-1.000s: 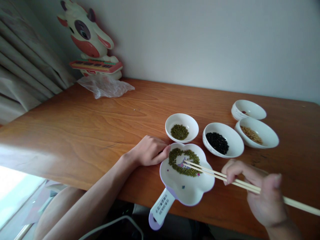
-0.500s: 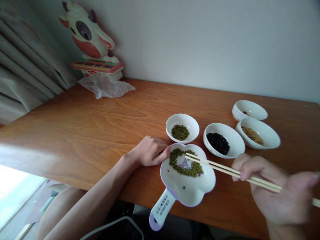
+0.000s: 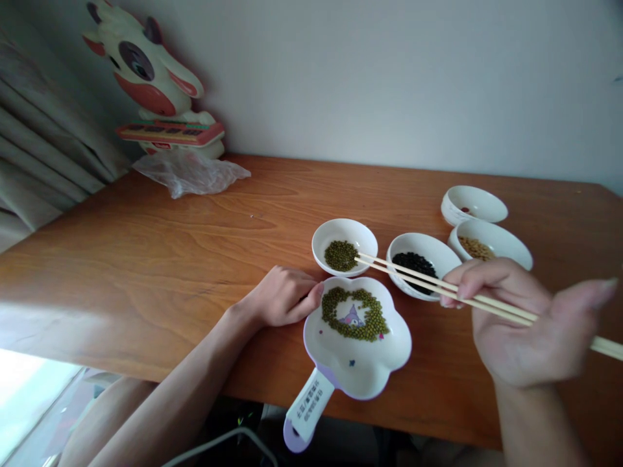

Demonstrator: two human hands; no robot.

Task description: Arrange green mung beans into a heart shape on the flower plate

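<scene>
My right hand (image 3: 523, 324) is closed on a pair of wooden chopsticks (image 3: 433, 283). Their tips are inside a small white bowl, at the right edge of a pile of mung beans (image 3: 341, 255); whether a bean sits between them is too small to tell. Just in front of that bowl (image 3: 368, 241) stands a white flower-shaped dish (image 3: 365, 376) with a lilac rim and a labelled handle. More mung beans (image 3: 372, 322) lie in it, ringed around a printed cartoon figure. My left hand (image 3: 287, 297) rests on the table, its thumb on the dish's left rim and its fingers curled, partly hidden.
A bowl of black beans (image 3: 413, 263) stands under the chopsticks. Behind it are a bowl of tan beans (image 3: 476, 248) and a bowl with a few reddish pieces (image 3: 464, 210). A clear plastic bag (image 3: 189, 173) and a cow-shaped toy keyboard (image 3: 170, 134) sit at the back left.
My right hand has carried the chopsticks forward from above the flower-shaped dish into the mung bean bowl. My left hand stays at the dish. The whole view has shifted slightly.
</scene>
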